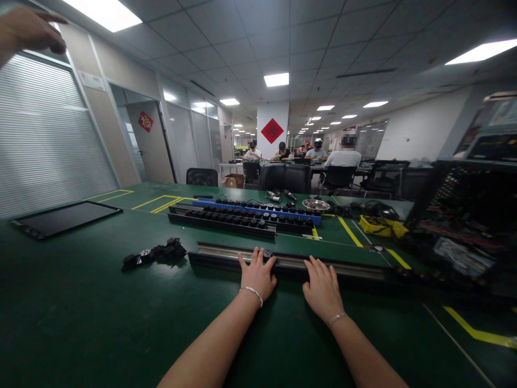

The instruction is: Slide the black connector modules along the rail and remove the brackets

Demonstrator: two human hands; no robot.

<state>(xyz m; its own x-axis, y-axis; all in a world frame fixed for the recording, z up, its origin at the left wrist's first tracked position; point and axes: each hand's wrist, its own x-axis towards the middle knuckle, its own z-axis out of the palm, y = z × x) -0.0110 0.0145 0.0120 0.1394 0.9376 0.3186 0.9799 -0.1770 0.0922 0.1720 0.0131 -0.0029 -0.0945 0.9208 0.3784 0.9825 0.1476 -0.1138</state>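
A long black rail (pixel 218 257), a channel with a bare metallic inside, lies across the green table in front of me. My left hand (pixel 257 277) rests on its middle with fingers spread. By those fingertips a small black round part (pixel 267 253) sits in the channel; whether I touch it I cannot tell. Further right along the rail, my right hand (pixel 323 288) lies with fingers stretched over the near edge. Left of the rail is a small heap of black parts (pixel 161 251). My thumbs are partly hidden.
Beyond lie a black rail (pixel 222 223) and a blue rail (pixel 315 220) with rows of black parts. A metal bowl (pixel 315 205), yellow tray (pixel 383 227) and dark equipment (pixel 464 215) stand right. A black flat panel (pixel 68 218) lies left. Another person's hand (pixel 32 32) shows top left.
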